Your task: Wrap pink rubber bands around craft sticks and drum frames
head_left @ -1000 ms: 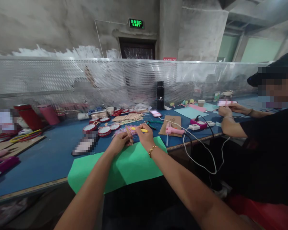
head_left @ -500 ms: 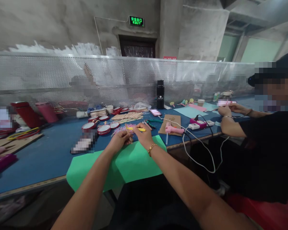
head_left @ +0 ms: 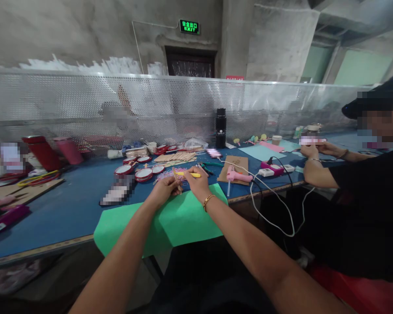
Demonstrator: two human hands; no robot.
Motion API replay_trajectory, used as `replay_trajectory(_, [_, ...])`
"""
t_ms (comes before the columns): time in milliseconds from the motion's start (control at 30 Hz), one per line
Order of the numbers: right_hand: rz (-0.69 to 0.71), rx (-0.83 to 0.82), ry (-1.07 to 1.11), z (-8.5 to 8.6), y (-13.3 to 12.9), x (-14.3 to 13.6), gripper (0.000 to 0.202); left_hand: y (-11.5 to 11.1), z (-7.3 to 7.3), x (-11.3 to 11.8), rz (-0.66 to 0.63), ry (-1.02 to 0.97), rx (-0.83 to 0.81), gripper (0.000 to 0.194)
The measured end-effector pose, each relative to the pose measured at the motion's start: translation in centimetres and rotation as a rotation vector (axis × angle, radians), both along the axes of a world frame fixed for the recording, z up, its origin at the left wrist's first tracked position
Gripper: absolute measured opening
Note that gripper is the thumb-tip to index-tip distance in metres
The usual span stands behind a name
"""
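My left hand (head_left: pixel 164 190) is closed on a thin wooden stick (head_left: pixel 177 178) above the near edge of the table. In my right hand (head_left: pixel 198 181) is a yellow pen-like tool (head_left: pixel 183 174), its tip at the stick. Both hands are over a green sheet (head_left: pixel 183 218) that hangs over the table edge. Behind them lie small pink and purple bands (head_left: pixel 167 173) and a heap of wooden sticks (head_left: pixel 178 157). Red-rimmed round pieces (head_left: pixel 143 175) sit left of the bands.
A pink glue gun (head_left: pixel 237 175) rests on brown cardboard (head_left: pixel 237 162) at the right, near white cables. Pliers (head_left: pixel 212 165) and a black bottle (head_left: pixel 220 128) stand or lie behind. At far right, a person in black holds a phone (head_left: pixel 311 140).
The view has shifted slightly, so the scene sits a little further right. My hands keep the same hold on the stick and the yellow tool.
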State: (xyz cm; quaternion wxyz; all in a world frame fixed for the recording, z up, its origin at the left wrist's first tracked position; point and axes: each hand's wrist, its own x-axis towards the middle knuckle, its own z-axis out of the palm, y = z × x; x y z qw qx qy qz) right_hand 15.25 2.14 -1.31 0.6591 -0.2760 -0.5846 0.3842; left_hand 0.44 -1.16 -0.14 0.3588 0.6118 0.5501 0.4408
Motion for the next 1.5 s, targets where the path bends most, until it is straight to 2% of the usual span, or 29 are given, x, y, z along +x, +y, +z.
replay_trajectory(100, [-0.043,-0.014,0.007,-0.01,0.03,0.10,0.023,0.03,-0.02,0.05,0.001,-0.005,-0.021,0.044])
replay_trajectory(267, [0.019,0.004,-0.024,-0.02,0.00,0.06,0.026,-0.15,0.11,0.16,-0.003,0.009,-0.003,0.042])
replay_trajectory(467, [-0.016,-0.037,0.042,-0.40,0.42,-0.13,0.023,-0.10,0.01,0.03,0.014,-0.013,-0.017,0.043])
replay_trajectory(667, [0.014,0.030,-0.032,-0.13,0.05,0.06,0.025,-0.25,0.10,0.19,-0.007,0.023,0.011,0.046])
replay_trajectory(833, [-0.034,-0.023,0.016,-0.29,0.23,0.04,0.023,-0.19,0.09,0.22,0.012,-0.007,-0.004,0.047])
replay_trajectory(1033, [0.022,0.011,-0.026,0.06,-0.17,0.06,0.026,-0.24,0.19,0.22,-0.027,0.024,0.014,0.047])
replay_trajectory(1200, [-0.023,-0.056,0.016,0.03,-0.07,0.20,0.026,-0.23,0.18,0.27,0.014,0.001,-0.009,0.044])
replay_trajectory(1400, [0.059,-0.030,-0.007,-0.09,0.12,0.14,0.027,-0.28,0.10,0.23,-0.030,0.011,0.027,0.048])
replay_trajectory(1500, [0.025,-0.054,0.021,-0.19,0.22,0.11,0.025,-0.21,0.02,0.25,-0.006,0.005,0.022,0.049])
